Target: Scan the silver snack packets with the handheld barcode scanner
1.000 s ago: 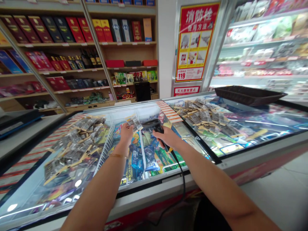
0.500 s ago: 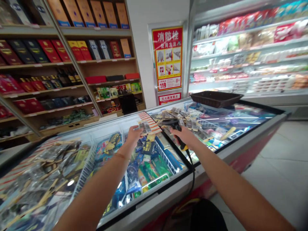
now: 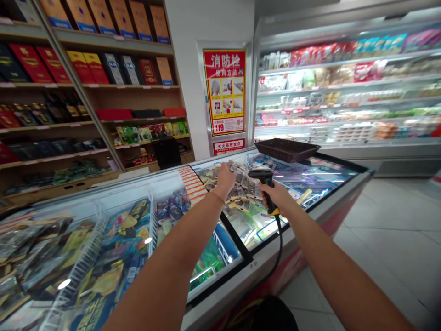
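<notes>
My left hand [image 3: 225,178] is over a pile of small flat clear packets with tan edges [image 3: 246,186] on the glass lid of the chest freezer. Its fingers look closed on a small packet [image 3: 234,165] at the pile's far side, though the hand hides part of them. My right hand [image 3: 277,195] grips a black and yellow barcode scanner [image 3: 264,177] by its handle. The scanner's head is raised above the right part of the pile, and its cable hangs down over the freezer's front edge.
A dark brown tray [image 3: 287,151] rests on the freezer's far right end. More packets [image 3: 31,248] lie on the left lid. Under the glass are wire baskets of frozen goods. Shelves of boxes [image 3: 148,73] and a lit refrigerated display [image 3: 344,96] stand behind.
My left hand has moved right, from the striped strip to the packet pile, and the packet it held has left the strip. The scanner stays in my right hand. The view has turned right.
</notes>
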{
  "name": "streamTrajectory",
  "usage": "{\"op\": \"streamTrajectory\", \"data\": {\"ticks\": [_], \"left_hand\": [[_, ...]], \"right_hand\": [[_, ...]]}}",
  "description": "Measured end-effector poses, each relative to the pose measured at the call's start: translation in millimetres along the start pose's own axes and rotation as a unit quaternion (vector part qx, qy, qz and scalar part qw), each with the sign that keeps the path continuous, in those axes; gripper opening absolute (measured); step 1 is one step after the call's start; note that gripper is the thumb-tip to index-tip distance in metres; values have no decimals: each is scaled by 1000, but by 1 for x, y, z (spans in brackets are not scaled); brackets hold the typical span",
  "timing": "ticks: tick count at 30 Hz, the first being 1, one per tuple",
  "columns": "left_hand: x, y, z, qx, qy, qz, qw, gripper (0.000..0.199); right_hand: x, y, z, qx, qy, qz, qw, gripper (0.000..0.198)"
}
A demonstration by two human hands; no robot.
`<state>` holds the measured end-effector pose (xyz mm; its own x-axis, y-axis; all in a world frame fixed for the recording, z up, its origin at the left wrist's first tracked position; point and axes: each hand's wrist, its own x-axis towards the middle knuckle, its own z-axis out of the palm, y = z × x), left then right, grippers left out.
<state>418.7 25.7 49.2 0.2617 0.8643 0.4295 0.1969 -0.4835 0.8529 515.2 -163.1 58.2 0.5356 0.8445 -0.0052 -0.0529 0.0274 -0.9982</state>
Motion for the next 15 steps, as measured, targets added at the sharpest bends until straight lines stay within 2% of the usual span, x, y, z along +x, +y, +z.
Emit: {"op": "streamTrajectory", "data": {"ticks": [3,6,10,15], "left_hand": [[-2,-6,-16,29,10,17,999,41],[-9,-19,-49,64,31,15,997,39],[-29,-46,-113,126,76,-25,989,39],[-74,-78,-209,207,144,-102,962,45]], "right_hand": [[0,5,11,-4,-15,2,1000,20],[-2,10,33,-6,-41,0,999,24],[-9,16,78,-5,-83,6,997,27],[-25,20,146,-14,-154,4,988,22]]}}
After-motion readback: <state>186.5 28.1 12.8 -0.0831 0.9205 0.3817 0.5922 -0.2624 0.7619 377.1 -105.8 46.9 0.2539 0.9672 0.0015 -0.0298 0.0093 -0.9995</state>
